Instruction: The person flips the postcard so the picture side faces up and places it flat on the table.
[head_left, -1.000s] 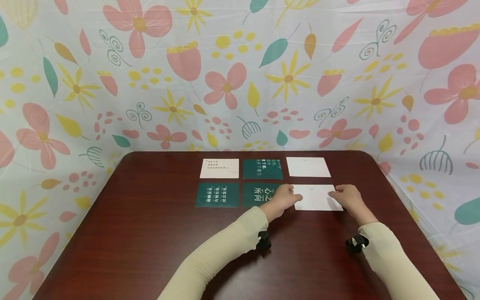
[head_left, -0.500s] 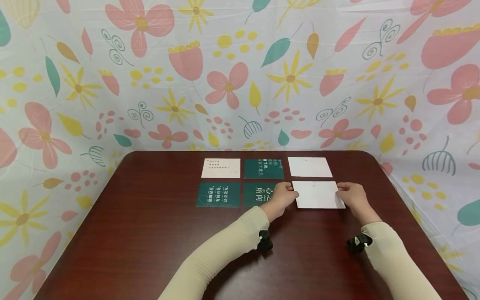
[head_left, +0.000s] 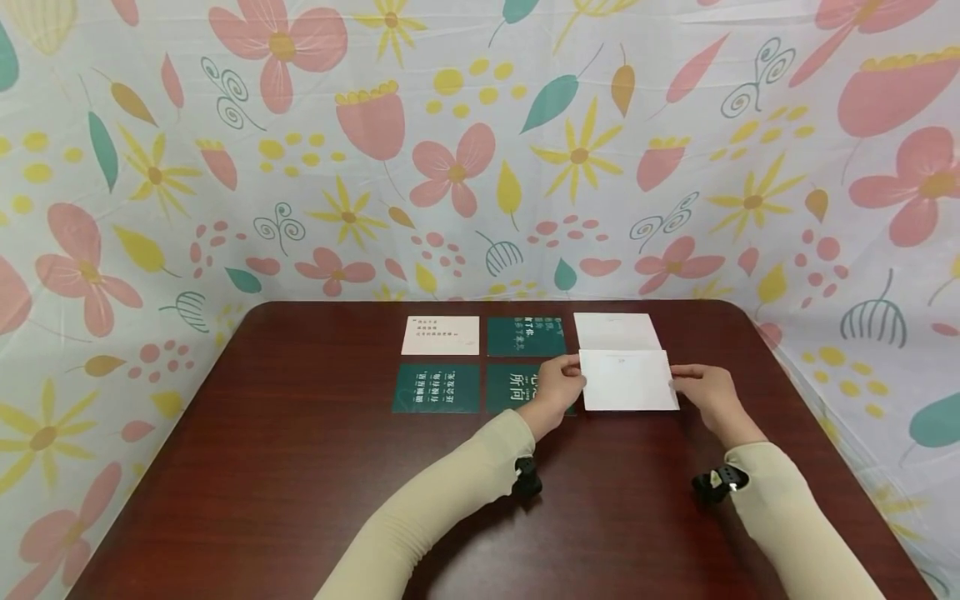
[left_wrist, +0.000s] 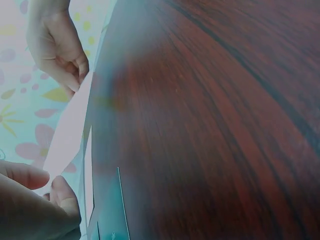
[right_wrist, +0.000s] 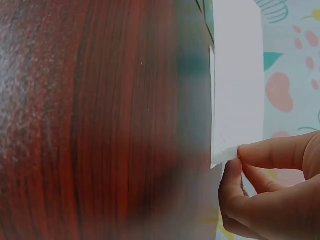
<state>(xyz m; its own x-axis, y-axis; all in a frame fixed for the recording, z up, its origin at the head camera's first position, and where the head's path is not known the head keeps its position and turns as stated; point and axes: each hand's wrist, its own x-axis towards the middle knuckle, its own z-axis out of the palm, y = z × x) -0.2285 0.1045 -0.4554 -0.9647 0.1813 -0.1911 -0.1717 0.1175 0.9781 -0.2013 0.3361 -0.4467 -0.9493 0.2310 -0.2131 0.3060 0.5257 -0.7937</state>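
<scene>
A blank-looking white card [head_left: 628, 382] is held raised off the table between both hands. My left hand [head_left: 551, 387] pinches its left edge between thumb and fingers. At its right edge, my right hand [head_left: 708, 396] does the same; the right wrist view shows thumb and finger meeting on a corner of the card [right_wrist: 237, 85]. The card's top edge overlaps the near part of another white card [head_left: 615, 329] in the head view. Just left of my left hand lies a dark green card [head_left: 513, 387] with large white characters, partly covered by that hand.
Three more cards lie further left: a green one with white text [head_left: 437, 389], a green one behind [head_left: 517, 337], and a pale one with small print [head_left: 440, 335]. They rest on a dark red-brown wooden table [head_left: 300, 467] before a flower-patterned cloth [head_left: 480, 208].
The white card has risen from the table, tilting up toward the camera, and has shifted slightly left and away. Both hands went with it. The other cards stay put.
</scene>
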